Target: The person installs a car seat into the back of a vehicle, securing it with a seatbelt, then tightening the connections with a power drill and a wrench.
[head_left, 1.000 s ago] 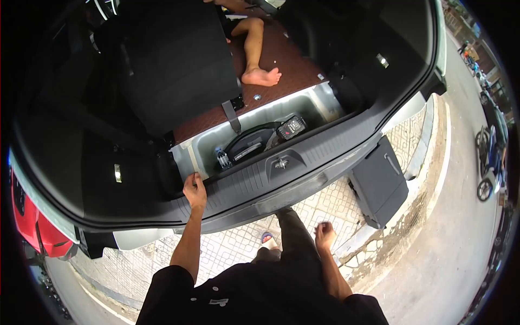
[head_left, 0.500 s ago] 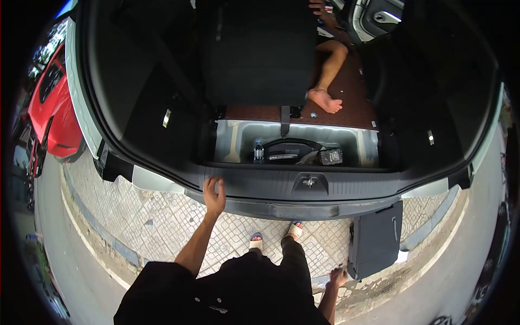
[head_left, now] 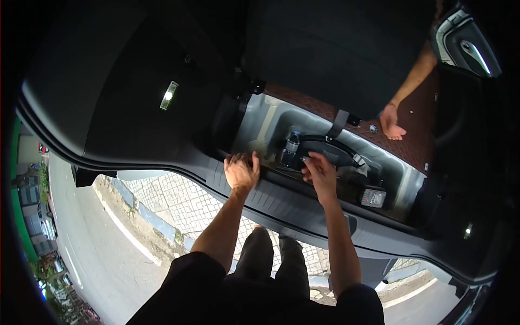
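Grey metal bin, both grips now up at its front edge

Big change from where I sit: view swung, and the right grip (head_left: 321, 176) is up over the storage bin (head_left: 314, 122); half a second ago it hung low by the loose grey panel (head_left: 374, 268) outside. Left grip (head_left: 242, 170) came forward too, from above the bumper to the inner edge of the trunk sill (head_left: 281, 197), near the bin's left end. Judging from that, work in hand now centres on the bin and its front edge.

Grip state: left has fingers curled over the edge, can't tell if clamped or just resting. Right has fingers bent toward the thumb, pale glint at the tips; can't tell if anything is pinched.

Bin contents: clear bottle (head_left: 291, 149) upright-ish on the left, between the grips in my view; black curved case (head_left: 325, 150) beside it, partly behind the right grip; battery-like block (head_left: 374, 196) toward the right. Dark strap (head_left: 339, 124) hangs over the rear rim. Someone else's bare foot (head_left: 391, 124) is on the brown quilted floor (head_left: 420, 127) behind.

Text: bottle has a label, too small for me to read. Block's face carries printing, no legible words. No brand I can confirm anywhere
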`<state>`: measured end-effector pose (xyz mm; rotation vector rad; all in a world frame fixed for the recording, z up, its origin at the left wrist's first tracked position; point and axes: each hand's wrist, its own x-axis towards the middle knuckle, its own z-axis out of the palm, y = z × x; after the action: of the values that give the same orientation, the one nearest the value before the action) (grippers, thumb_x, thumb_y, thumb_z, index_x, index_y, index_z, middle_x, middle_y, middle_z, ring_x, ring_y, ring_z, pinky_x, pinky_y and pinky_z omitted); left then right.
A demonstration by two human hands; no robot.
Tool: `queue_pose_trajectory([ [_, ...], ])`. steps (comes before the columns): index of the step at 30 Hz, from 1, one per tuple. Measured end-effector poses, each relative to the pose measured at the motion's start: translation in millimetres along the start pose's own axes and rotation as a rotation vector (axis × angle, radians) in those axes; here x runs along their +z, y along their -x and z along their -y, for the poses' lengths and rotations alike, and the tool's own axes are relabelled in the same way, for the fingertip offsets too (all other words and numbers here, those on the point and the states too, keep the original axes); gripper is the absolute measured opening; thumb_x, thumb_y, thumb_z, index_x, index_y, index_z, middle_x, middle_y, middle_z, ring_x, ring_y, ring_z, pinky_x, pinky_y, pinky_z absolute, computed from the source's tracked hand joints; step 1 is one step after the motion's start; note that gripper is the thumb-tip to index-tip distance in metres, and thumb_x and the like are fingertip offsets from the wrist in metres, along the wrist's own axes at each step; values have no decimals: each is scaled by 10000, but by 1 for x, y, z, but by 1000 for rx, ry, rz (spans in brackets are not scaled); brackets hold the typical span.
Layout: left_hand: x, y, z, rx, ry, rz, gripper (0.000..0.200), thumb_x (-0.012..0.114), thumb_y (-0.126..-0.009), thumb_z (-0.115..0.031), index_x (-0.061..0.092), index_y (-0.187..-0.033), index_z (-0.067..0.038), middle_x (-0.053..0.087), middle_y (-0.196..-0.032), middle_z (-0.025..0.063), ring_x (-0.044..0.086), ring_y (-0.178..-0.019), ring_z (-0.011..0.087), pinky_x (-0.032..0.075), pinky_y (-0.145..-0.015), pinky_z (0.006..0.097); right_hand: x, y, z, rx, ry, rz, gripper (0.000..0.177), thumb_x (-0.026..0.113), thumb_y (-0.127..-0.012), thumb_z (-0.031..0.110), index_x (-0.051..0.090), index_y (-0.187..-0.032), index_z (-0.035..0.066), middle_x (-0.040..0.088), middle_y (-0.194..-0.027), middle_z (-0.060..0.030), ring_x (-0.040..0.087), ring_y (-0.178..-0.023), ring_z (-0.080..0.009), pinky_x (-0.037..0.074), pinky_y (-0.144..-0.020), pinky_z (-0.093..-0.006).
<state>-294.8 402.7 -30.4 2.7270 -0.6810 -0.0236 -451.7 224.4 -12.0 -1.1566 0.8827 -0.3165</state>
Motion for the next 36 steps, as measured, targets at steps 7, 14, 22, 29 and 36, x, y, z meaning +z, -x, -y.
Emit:
queue_pose_trajectory([
  [7,5,-8,7,52,52,-50,269,652,-944,-306,752,-893,-62,746,-928,120,681,-1032,325,435,-1003,429,151,-232,-75,358,-628,-193,211,724,-965,112,628,-1143,52,700,-1033,-83,722,-847,-222,620,-777,-333],
  [14,-1,-12,9,96,75,38,248,629,-927,-299,719,-903,-69,710,-904,120,665,-969,331,427,-1026,450,155,-319,-106,252,-1136,-279,268,764,-936,138,651,-1166,215,672,-998,41,651,-820,-163,520,-713,-268],
  [22,-6,-22,-8,-104,213,114,298,623,-958,-366,730,-985,-89,743,-964,75,678,-978,284,380,-1043,452,84,-218,-48,331,-806,-302,580,773,-934,354,522,-1292,-27,649,-1192,-199,725,-971,-301,664,-772,-381],
  [29,65,-203,-67,-631,1499,594,799,693,-959,-536,456,-1495,8,576,-1355,177,605,-1231,323,490,-1072,495,-16,-201,37,-123,-725,-531,1084,832,-830,544,237,-1508,-58,377,-1475,-258,450,-1362,-401,546,-1039,-555],
  [36,96,-250,-92,-383,1414,716,772,607,-972,-554,390,-1545,-85,472,-1534,101,515,-1357,266,377,-1207,490,-18,-245,41,-456,-868,-630,900,936,-791,253,320,-1383,-29,518,-1314,-179,560,-1205,-250,482,-1045,-363],
])
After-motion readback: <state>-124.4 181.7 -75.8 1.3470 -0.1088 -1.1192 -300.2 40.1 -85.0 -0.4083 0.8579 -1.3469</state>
